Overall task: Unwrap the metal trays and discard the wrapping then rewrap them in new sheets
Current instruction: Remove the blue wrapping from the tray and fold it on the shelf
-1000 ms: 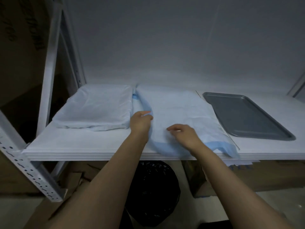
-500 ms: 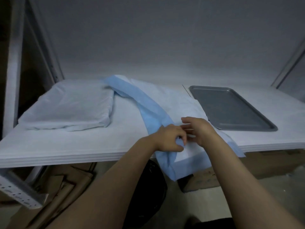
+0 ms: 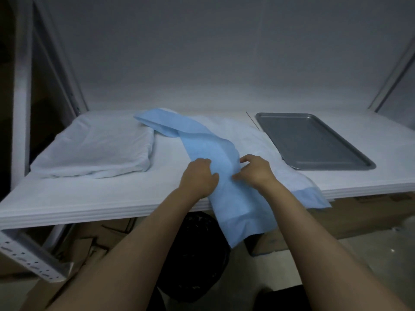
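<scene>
A blue wrapping sheet point(image 3: 208, 144) lies bunched across the middle of the white shelf point(image 3: 89, 198), its near end hanging over the front edge. My left hand point(image 3: 199, 178) grips its left side and my right hand point(image 3: 256, 171) pinches its right side, both near the shelf's front. A bare grey metal tray point(image 3: 312, 140) lies flat on the shelf to the right. At the left sits a package wrapped in pale sheet point(image 3: 96, 147); what is inside it is hidden.
A black bin bag point(image 3: 197, 254) stands open under the shelf, directly below the hanging sheet. Cardboard boxes point(image 3: 83, 243) are stacked on the floor at left and right. A white perforated rack post point(image 3: 29, 259) juts out at the lower left.
Both hands have gathered the flat blue sheet into a bunched strip and pulled it toward the front edge, so its end now hangs over. The tray and wrapped package have not moved.
</scene>
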